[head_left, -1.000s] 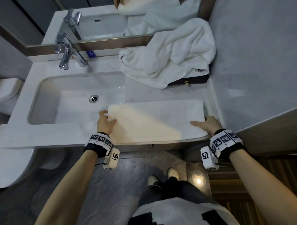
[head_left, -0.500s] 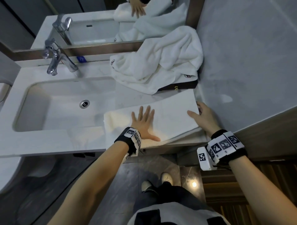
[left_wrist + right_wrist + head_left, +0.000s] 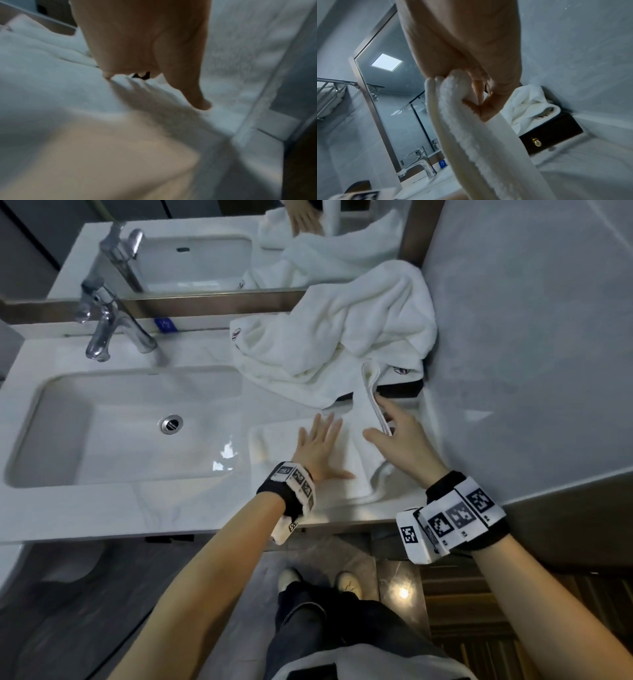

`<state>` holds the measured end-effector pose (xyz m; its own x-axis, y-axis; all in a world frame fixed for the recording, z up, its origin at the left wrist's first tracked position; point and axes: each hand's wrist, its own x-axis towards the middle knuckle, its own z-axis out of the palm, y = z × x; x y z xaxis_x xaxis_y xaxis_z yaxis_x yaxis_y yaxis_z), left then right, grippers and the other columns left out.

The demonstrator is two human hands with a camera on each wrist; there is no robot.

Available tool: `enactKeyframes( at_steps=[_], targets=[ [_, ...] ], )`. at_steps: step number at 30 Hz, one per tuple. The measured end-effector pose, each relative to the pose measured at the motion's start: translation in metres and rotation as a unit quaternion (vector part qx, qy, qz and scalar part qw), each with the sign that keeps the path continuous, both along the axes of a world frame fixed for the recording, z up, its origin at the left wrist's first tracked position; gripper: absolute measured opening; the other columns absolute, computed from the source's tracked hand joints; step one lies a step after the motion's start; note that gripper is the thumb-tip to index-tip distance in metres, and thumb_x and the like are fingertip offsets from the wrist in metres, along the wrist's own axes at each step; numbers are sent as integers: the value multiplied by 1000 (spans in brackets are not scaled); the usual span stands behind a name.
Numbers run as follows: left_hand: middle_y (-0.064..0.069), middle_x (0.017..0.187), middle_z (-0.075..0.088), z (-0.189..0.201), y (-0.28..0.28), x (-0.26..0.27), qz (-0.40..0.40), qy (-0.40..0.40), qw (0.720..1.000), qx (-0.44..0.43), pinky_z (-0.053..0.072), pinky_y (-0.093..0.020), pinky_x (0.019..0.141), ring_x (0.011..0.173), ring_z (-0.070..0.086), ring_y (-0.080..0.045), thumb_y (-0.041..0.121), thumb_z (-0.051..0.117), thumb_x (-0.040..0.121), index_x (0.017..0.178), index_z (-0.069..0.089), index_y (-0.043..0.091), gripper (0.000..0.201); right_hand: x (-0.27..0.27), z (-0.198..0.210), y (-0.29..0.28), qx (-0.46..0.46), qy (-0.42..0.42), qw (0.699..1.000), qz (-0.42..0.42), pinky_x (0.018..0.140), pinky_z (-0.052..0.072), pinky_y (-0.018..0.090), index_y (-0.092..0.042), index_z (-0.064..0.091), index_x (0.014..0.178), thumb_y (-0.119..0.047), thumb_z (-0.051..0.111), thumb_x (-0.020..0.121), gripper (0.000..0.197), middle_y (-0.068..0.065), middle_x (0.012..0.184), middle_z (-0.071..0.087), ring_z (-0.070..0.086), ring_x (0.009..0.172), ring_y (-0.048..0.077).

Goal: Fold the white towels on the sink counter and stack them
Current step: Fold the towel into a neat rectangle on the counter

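A partly folded white towel [image 3: 274, 441] lies on the counter [image 3: 171, 508] to the right of the sink. My left hand [image 3: 323, 429] presses flat on its middle with fingers spread; in the left wrist view the fingers [image 3: 197, 94] rest on the towel [image 3: 51, 81]. My right hand [image 3: 380, 419] pinches the towel's right end and holds it lifted up off the counter. The right wrist view shows the layered edge of the towel [image 3: 471, 135] gripped between thumb and fingers [image 3: 486, 111]. A crumpled pile of white towels [image 3: 342, 337] sits behind, in the back right corner.
A dark box [image 3: 400, 388] with a gold knob [image 3: 536, 142] sits under the crumpled pile, just behind my right hand. The sink basin [image 3: 120, 422] and chrome faucet [image 3: 106, 333] lie to the left. A grey wall [image 3: 531, 354] closes the right side; a mirror [image 3: 205, 251] stands behind.
My left hand moved from the towel's left corner to its middle and pressed flat. My right hand took hold of the right end and lifted it up and leftward.
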<state>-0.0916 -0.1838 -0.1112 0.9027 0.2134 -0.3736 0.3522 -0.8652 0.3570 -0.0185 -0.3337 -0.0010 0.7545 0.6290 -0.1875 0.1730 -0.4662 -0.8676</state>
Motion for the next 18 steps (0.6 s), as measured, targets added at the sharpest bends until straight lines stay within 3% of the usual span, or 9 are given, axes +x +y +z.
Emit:
enactKeyframes(
  at_steps=[2,4,7,9,12,18],
  targets=[
    [-2,160,-1,6,27,-31,98,-71,992,17,11,-52,117,147,-2,-27,45,65,81,150,4,20,96,-5,2,11,-3,1,1000,-4,85,41,23,-24,41,140,-13,56,84,60,-6,116,59,55,101,11],
    [-13,152,19,9,50,-65,225,-96,969,35,29,-47,108,137,21,-35,31,67,83,147,17,14,83,-14,3,25,-7,-7,1000,4,83,40,23,-24,43,139,-13,57,83,59,-11,108,57,55,94,9],
    [-18,135,36,8,72,-98,348,-74,929,-103,38,-39,102,123,41,-36,20,67,84,140,27,5,70,-32,-2,52,-24,-25,999,27,82,42,25,-24,44,138,-15,59,80,61,-14,103,54,54,89,9],
    [-17,117,53,2,80,-107,373,-65,903,-201,43,-32,93,113,54,-33,16,68,84,135,35,5,62,-45,-9,71,-47,-27,997,52,86,44,30,-25,41,139,-18,59,79,62,-7,107,56,53,94,14],
    [-11,101,60,-7,86,-112,391,-65,884,-247,45,-29,81,93,57,-24,18,74,79,125,42,9,56,-66,-22,95,-85,-41,990,103,83,42,33,-22,34,139,-20,58,80,64,6,116,52,52,104,26],
    [-8,83,56,-13,88,-111,363,-74,902,-223,45,-32,70,76,54,-23,12,68,80,122,38,6,52,-110,-52,132,-181,-101,964,167,92,39,34,-10,23,144,-21,62,82,74,14,132,41,48,118,33]
  ],
)
